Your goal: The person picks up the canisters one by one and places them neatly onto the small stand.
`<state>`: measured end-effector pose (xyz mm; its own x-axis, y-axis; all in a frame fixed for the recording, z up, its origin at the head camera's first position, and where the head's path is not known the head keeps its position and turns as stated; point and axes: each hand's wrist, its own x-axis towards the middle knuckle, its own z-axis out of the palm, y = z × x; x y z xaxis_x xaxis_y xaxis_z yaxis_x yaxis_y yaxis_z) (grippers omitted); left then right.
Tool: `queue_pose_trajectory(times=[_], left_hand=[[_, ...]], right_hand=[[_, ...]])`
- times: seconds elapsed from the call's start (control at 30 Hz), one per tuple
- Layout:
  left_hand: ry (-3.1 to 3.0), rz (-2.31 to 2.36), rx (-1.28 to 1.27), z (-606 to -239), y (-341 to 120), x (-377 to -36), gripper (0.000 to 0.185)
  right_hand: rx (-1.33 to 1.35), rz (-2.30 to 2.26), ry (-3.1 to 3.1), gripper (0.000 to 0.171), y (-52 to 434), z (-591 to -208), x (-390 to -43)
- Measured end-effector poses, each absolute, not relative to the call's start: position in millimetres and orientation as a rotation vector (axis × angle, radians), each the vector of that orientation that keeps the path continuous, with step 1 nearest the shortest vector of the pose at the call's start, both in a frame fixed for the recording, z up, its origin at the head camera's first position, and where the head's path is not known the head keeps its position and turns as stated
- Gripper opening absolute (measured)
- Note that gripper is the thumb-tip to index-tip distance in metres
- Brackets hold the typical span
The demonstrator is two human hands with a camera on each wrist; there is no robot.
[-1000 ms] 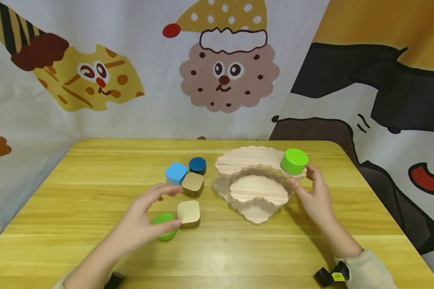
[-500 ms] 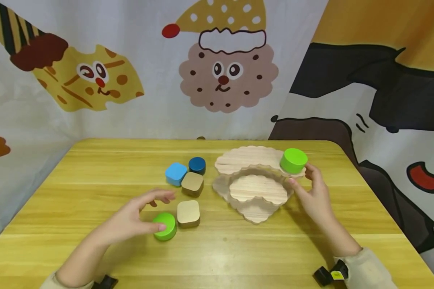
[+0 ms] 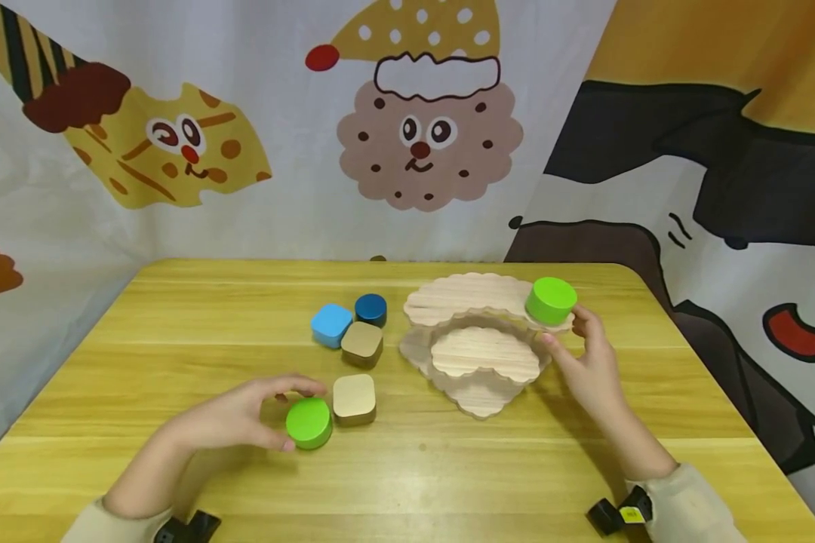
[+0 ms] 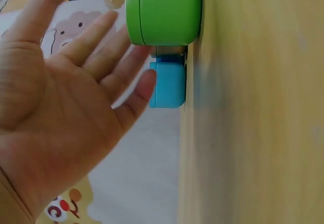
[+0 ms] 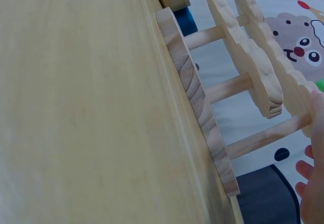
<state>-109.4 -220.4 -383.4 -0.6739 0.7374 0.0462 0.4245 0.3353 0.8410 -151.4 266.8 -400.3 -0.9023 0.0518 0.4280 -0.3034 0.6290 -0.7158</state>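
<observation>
Low in the frame's left half, the left hand [image 3: 234,417] cupped a green round block [image 3: 309,424] with relaxed fingers, while the right hand [image 3: 587,369], fingers loose, touched the unlabelled tiered wooden stand [image 3: 478,354] at centre right.

The yellow wooden table [image 3: 176,354] carries five small blocks and a tiered wooden stand [image 3: 478,354].

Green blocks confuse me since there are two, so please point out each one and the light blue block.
Green block by the left hand [image 3: 309,420], head view, on its round top.
Green block on the wooden shelf [image 3: 551,297], head view, on its top face.
Light blue block [image 3: 330,322], head view, on its top face.
</observation>
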Motion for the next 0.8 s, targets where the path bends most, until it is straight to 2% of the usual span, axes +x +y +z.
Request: queue_pose_trajectory(times=[0.23,0.8], left_hand=[[2.209,1.225,0.918,-392.8,-224.3,-113.3,0.064],[2.222,1.211,0.879,-401.2,-223.7,-115.8,0.061]], right_hand=[[0.212,1.182,-2.440,0.063,267.0,-400.8,-152.0],[0.203,1.191,-2.441,0.062,267.3,-401.5,-152.2]])
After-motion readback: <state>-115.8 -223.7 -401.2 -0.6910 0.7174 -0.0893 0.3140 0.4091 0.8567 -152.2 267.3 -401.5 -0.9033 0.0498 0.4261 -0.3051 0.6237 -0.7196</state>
